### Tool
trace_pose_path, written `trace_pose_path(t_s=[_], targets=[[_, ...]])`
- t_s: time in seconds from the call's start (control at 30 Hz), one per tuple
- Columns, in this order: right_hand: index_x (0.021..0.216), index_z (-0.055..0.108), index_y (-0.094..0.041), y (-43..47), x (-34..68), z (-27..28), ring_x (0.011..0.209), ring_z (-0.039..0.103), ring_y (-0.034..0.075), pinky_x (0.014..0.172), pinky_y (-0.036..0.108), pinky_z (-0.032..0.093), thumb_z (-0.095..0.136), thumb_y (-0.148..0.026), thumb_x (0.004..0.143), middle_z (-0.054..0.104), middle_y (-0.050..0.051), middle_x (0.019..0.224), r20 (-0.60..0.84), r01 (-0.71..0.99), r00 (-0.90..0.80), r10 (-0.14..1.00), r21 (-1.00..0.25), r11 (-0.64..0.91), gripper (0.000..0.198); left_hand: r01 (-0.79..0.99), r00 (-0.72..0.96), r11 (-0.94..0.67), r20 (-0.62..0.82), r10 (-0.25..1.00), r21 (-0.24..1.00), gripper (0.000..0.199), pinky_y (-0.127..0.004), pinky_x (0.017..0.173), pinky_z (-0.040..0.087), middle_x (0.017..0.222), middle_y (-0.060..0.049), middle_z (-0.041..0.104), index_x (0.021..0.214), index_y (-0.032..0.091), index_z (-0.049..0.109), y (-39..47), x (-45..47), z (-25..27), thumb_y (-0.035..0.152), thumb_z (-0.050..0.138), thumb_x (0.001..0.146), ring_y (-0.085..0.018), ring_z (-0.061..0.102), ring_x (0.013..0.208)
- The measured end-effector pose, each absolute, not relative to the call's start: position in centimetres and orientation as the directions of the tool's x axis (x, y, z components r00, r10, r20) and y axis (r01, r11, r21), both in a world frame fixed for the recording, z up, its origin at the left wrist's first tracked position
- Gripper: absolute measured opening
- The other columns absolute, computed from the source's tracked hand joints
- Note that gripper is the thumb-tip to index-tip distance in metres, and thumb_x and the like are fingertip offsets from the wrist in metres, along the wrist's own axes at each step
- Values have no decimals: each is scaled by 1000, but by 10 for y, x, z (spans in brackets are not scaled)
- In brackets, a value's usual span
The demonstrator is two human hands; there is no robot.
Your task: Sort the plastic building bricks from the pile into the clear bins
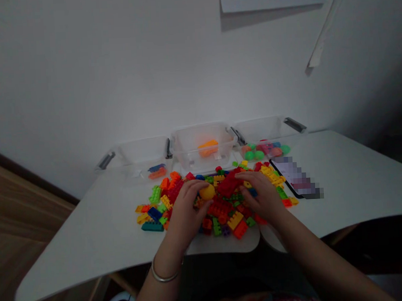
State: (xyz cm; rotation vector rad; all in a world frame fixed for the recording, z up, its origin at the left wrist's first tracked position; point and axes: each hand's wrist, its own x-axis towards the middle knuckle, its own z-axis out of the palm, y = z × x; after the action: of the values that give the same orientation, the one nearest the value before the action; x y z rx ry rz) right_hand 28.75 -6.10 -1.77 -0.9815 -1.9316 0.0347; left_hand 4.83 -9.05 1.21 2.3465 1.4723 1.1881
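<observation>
My left hand (190,209) pinches a smooth, rounded yellow ball (207,192) between thumb and fingers, just above a heap of toy bricks (220,208). To its right, my right hand (262,194) has its thumb and fingers curled at the end of a large red toy brick (228,185), gripping it over the heap. Around both hands lie bricks in red, yellow, green, orange and blue. A teal brick (152,226) rests at the heap's left edge. Part of the pile is hidden under my hands.
Three clear plastic boxes stand along the wall. The left box (143,149) holds blue and orange pieces, the middle box (187,137) an orange item, the right box (260,127) several coloured balls. A phone-like device (295,179) lies right of the heap on the white table (91,237).
</observation>
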Motion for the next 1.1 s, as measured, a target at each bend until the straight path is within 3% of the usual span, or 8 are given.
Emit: trace_pose_path(t_s=[0.2, 0.4, 0.5, 0.6, 0.7, 0.83, 0.97, 1.1], targets=[[121, 58, -26, -69, 266, 5, 99, 68, 21, 85, 38, 57, 63, -27, 85, 69, 7, 114, 516, 349, -342, 785, -706, 616, 36, 675, 311, -643, 651, 693, 362, 24, -42, 94, 55, 114, -10, 65, 111, 23, 60, -91, 76, 7, 19, 59, 87, -23, 63, 108], [116, 58, -25, -66, 254, 0, 92, 70, 19, 77, 35, 60, 67, -25, 81, 69, 7, 109, 420, 218, -313, 852, -841, 495, 35, 710, 364, -652, 652, 665, 268, 29, -48, 103, 49, 117, -9, 68, 119, 25, 59, -87, 80, 3, 21, 55, 91, -23, 64, 111], [117, 58, -25, -58, 264, -1, 90, 69, 19, 74, 34, 60, 67, -28, 81, 70, 7, 108, 445, 263, -271, 853, -818, 511, 37, 716, 393, -648, 617, 681, 259, 40, -50, 107, 45, 128, -10, 65, 131, 26, 53, -88, 70, 2, 23, 55, 91, -25, 61, 118], [118, 57, -24, -35, 290, 6, 86, 68, 20, 71, 35, 59, 66, -33, 83, 69, 9, 109, 541, 353, -117, 833, -761, 544, 38, 796, 324, -552, 595, 735, 248, 43, -55, 110, 40, 135, -11, 60, 132, 25, 54, -91, 57, 1, 26, 58, 89, -28, 55, 125], [118, 57, -23, -2, 322, 17, 87, 66, 21, 74, 38, 58, 63, -39, 84, 67, 11, 115, 652, 515, 90, 753, -678, 525, 38, 872, 225, -425, 573, 788, 242, 41, -58, 109, 38, 135, -12, 60, 128, 24, 57, -92, 44, -2, 27, 58, 87, -31, 55, 124], [127, 52, -23, 39, 354, 28, 96, 66, 24, 76, 40, 57, 54, -39, 89, 62, 14, 124, 719, 669, 220, 660, -603, 434, 41, 917, 152, -327, 558, 816, 229, 37, -56, 106, 39, 130, -11, 63, 124, 24, 61, -91, 35, -7, 28, 58, 87, -32, 57, 120], [120, 61, -20, 65, 364, 26, 109, 62, 27, 90, 47, 53, 49, -29, 88, 64, 14, 122, 736, 755, 198, 647, -536, 379, 36, 927, 130, -299, 554, 822, 226, 35, -53, 102, 44, 123, -10, 67, 120, 24, 64, -89, 33, -12, 29, 57, 86, -31, 60, 113], [105, 73, -20, 75, 360, 19, 113, 61, 27, 101, 48, 46, 48, -20, 84, 69, 11, 117, 651, 801, 117, 750, -508, 316, 32, 933, 122, -281, 535, 836, 226, 35, -51, 98, 46, 123, -10, 67, 120, 24, 64, -88, 33, -16, 29, 57, 86, -32, 60, 111]])
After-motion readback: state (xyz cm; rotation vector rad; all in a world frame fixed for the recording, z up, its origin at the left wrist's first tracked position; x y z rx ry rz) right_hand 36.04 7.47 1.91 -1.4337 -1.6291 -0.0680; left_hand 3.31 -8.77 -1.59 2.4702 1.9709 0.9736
